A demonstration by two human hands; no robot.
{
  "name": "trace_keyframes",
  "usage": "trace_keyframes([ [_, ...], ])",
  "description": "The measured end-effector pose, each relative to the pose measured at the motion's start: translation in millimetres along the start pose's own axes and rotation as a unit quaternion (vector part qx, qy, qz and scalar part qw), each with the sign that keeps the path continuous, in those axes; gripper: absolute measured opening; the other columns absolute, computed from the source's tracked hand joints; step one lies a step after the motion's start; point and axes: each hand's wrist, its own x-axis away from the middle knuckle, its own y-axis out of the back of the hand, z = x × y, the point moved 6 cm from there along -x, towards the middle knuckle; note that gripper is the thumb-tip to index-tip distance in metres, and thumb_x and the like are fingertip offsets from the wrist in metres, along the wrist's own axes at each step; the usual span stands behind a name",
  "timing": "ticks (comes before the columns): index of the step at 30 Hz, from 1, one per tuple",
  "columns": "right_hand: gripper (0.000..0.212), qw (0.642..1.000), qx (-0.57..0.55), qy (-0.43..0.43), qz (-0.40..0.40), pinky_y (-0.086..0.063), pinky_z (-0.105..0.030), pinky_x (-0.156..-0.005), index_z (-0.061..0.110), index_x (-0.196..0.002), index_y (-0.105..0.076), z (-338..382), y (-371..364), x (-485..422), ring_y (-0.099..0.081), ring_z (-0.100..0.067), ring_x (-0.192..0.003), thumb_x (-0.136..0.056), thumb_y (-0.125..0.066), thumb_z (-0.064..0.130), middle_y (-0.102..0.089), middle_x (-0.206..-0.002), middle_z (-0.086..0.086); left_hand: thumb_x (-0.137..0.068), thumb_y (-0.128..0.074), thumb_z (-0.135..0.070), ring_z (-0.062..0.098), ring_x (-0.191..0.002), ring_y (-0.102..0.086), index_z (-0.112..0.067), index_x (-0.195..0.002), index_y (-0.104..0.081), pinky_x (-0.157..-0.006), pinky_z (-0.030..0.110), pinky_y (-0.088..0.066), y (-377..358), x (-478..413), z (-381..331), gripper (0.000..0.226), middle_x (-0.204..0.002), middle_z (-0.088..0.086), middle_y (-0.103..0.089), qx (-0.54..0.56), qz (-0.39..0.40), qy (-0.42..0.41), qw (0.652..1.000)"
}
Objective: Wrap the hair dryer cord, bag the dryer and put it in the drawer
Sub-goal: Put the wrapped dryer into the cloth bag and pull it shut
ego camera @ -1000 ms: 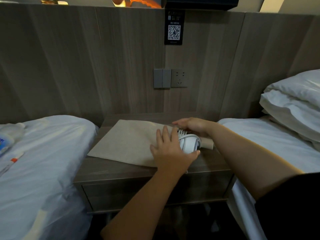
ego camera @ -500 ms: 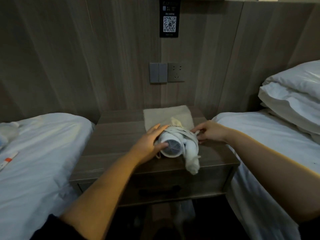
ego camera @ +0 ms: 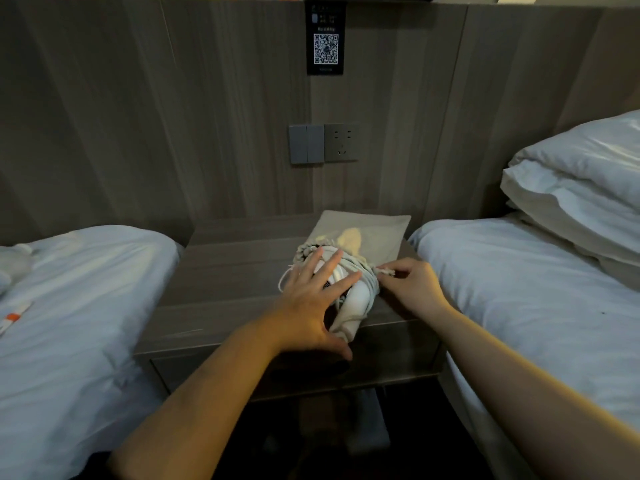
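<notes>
A white hair dryer (ego camera: 358, 296) lies on the wooden nightstand (ego camera: 228, 271), its cord wound around its body. Its front end sits at the mouth of a beige drawstring bag (ego camera: 363, 233) that lies flat behind it. My left hand (ego camera: 311, 299) rests flat on the dryer with fingers spread. My right hand (ego camera: 408, 285) pinches the bag's drawstring (ego camera: 384, 271) at the right side of the dryer. The drawer front (ego camera: 391, 368) under the nightstand top looks closed and is in shadow.
White beds flank the nightstand, the left bed (ego camera: 79, 306) and the right bed (ego camera: 519, 289) with stacked pillows (ego camera: 581, 188). A wall socket and switch (ego camera: 323, 143) and a QR sign (ego camera: 325, 46) sit on the wood headboard panel. Small items lie at the left bed's edge (ego camera: 12, 318).
The bag was spread flat to the left a second ago; now it lies behind the dryer with its mouth around the dryer's end. My left hand shifted onto the dryer's top; my right took the drawstring.
</notes>
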Motion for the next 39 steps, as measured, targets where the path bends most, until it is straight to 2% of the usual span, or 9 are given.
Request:
trace_keyframes([
  [6, 0.014, 0.996, 0.078, 0.031, 0.02, -0.039, -0.013, -0.072, 0.009, -0.093, -0.07, 11.5, -2.8, -14.0, -0.055, -0.012, -0.09, -0.081, -0.062, 0.013, -0.057, -0.094, 0.003, -0.057, -0.071, -0.068, 0.016, -0.133, 0.041, -0.044, -0.145, 0.008, -0.109, 0.05, 0.019, 8.9, -1.0, 8.3, 0.12, -0.152, -0.01, 0.031, -0.066, 0.084, -0.032, 0.994],
  [10, 0.025, 0.995, 0.056, 0.024, 0.078, -0.046, -0.021, -0.083, 0.015, -0.105, -0.069, 22.7, -11.1, -27.0, -0.061, -0.009, -0.091, -0.083, -0.066, 0.025, -0.067, -0.098, 0.004, -0.054, -0.072, -0.068, 0.019, -0.134, 0.04, -0.043, -0.146, 0.004, -0.108, 0.05, 0.019, 9.2, -3.2, 10.5, 0.122, -0.154, -0.008, 0.029, -0.079, 0.09, -0.05, 0.992],
  [16, 0.015, 0.987, 0.13, 0.032, 0.084, -0.05, -0.023, -0.069, 0.009, -0.081, -0.075, 33.1, -17.5, -38.6, -0.061, -0.01, -0.073, -0.082, -0.06, 0.012, -0.072, -0.082, -0.002, -0.064, -0.064, -0.07, 0.019, -0.14, 0.03, -0.037, -0.147, 0.001, -0.114, 0.055, 0.011, 11.3, -12.4, 8.2, 0.11, -0.157, -0.007, 0.019, -0.115, 0.07, -0.041, 0.99],
  [19, 0.018, 0.987, 0.134, 0.025, 0.086, -0.051, -0.03, -0.07, 0.003, -0.08, -0.074, 29.6, -19.6, -42.5, -0.063, -0.02, -0.076, -0.083, -0.06, 0.013, -0.073, -0.084, -0.01, -0.065, -0.061, -0.072, 0.021, -0.142, 0.026, -0.035, -0.147, -0.004, -0.116, 0.056, 0.003, 10.6, -13.7, 8.1, 0.107, -0.158, -0.007, 0.012, -0.105, 0.046, -0.047, 0.992],
  [21, 0.016, 0.987, 0.121, 0.018, 0.103, -0.05, -0.027, -0.07, 0.005, -0.083, -0.075, 29.4, -19.7, -44.6, -0.063, -0.018, -0.076, -0.084, -0.065, 0.017, -0.072, -0.084, -0.008, -0.063, -0.061, -0.074, 0.021, -0.142, 0.024, -0.034, -0.147, -0.006, -0.117, 0.054, -0.001, 10.1, -14.0, 8.9, 0.109, -0.159, -0.007, 0.009, -0.099, 0.035, -0.056, 0.993],
  [25, 0.017, 0.985, 0.108, 0.005, 0.135, -0.05, -0.025, -0.068, 0.007, -0.079, -0.076, 31.0, -18.9, -51.7, -0.06, -0.01, -0.069, -0.08, -0.072, 0.024, -0.073, -0.079, -0.006, -0.057, -0.069, -0.071, 0.019, -0.141, 0.028, -0.031, -0.148, -0.002, -0.116, 0.045, 0.007, 11.4, -15.3, 10.0, 0.12, -0.158, -0.007, 0.012, -0.093, 0.063, -0.064, 0.992],
  [29, 0.028, 0.987, 0.096, -0.006, 0.128, -0.054, -0.032, -0.065, 0.006, -0.071, -0.074, 37.3, -20.5, -58.8, -0.064, -0.017, -0.065, -0.075, -0.075, 0.033, -0.071, -0.069, -0.007, -0.055, -0.07, -0.071, 0.02, -0.139, 0.032, -0.027, -0.149, 0.002, -0.115, 0.045, 0.009, 12.5, -17.0, 9.7, 0.125, -0.158, -0.005, 0.017, -0.096, 0.099, -0.058, 0.989],
  [34, 0.019, 0.986, 0.117, -0.011, 0.118, -0.043, -0.015, -0.046, 0.0, -0.071, -0.072, 44.9, -26.3, -63.4, -0.058, -0.011, -0.055, -0.078, -0.07, 0.018, -0.07, -0.071, -0.01, -0.061, -0.065, -0.072, 0.02, -0.139, 0.031, -0.026, -0.149, 0.003, -0.113, 0.044, 0.012, 13.7, -16.1, 6.2, 0.12, -0.158, -0.003, 0.016, -0.099, 0.088, -0.066, 0.989],
  [39, 0.024, 0.976, 0.142, 0.025, 0.162, -0.04, -0.026, -0.06, 0.006, -0.07, -0.062, 52.6, -25.6, -56.4, -0.052, -0.016, -0.067, -0.09, -0.055, 0.017, -0.06, -0.07, -0.004, -0.063, -0.06, -0.075, 0.018, -0.141, 0.026, -0.021, -0.15, -0.001, -0.118, 0.044, 0.003, 12.1, -14.8, 7.4, 0.118, -0.159, -0.003, 0.008, -0.075, 0.037, -0.057, 0.995],
])
